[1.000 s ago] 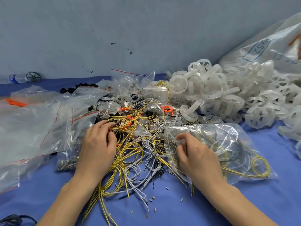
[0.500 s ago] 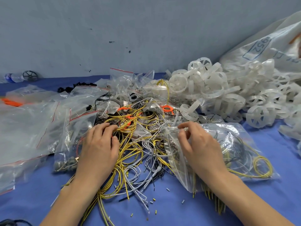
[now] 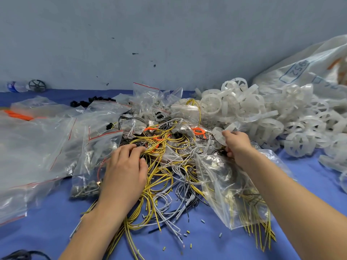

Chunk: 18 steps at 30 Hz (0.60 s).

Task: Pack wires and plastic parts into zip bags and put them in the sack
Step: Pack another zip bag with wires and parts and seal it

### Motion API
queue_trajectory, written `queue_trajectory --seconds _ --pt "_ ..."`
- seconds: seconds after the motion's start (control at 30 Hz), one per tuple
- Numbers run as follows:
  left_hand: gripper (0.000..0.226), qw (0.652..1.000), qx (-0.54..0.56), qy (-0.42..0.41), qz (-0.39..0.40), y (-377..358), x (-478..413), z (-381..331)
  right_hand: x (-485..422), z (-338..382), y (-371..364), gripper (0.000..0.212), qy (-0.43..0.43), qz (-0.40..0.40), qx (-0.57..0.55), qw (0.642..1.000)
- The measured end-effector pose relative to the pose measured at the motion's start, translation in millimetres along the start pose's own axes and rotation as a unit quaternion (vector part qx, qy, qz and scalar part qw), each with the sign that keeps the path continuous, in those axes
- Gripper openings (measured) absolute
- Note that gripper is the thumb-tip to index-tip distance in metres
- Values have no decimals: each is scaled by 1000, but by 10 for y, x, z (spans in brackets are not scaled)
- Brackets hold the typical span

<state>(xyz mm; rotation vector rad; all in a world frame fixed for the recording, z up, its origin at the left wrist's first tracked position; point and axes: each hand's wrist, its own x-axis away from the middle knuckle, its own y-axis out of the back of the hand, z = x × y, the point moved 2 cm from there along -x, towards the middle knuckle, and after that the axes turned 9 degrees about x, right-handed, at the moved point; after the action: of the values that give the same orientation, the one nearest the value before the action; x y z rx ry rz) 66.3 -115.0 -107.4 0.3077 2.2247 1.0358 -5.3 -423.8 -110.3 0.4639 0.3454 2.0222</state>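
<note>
Far right, against the wall, the white sack (image 3: 309,72) slumps behind a heap of white plastic parts (image 3: 262,113). Spare clear bags (image 3: 37,147) lie at left on the blue cloth (image 3: 47,231). At centre the wires (image 3: 165,166) lie in a loose tangle, and just right of them a zip bag (image 3: 225,194) part-filled with yellow leads lies under the right forearm. Our left hand (image 3: 124,169) lies palm-down on the tangle, fingertips hooked round yellow strands. The right hand (image 3: 237,145) curls at the bag's far end; we cannot tell what it holds.
</note>
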Motion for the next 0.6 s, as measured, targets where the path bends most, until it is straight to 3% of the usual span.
queue_trajectory --seconds 0.13,0.23,0.37,0.43,0.53,0.6 --pt "33 1000 6 3 1 0 -13 -8 -30 -13 23 31 47 -31 40 998" --pt "34 1000 23 7 7 11 -2 -2 169 41 64 37 135 -62 112 983" --pt "32 995 86 -25 -47 93 7 -131 809 203 117 35 368 -156 203 894" --pt "28 982 146 -77 -93 173 30 -296 1191 204 118 30 461 -150 215 848" --pt "26 951 271 -140 -43 202 177 -602 1594 58 88 32 500 -92 260 821" --pt "29 943 281 -180 22 132 317 -772 1752 -70 93 33 505 -88 277 813"
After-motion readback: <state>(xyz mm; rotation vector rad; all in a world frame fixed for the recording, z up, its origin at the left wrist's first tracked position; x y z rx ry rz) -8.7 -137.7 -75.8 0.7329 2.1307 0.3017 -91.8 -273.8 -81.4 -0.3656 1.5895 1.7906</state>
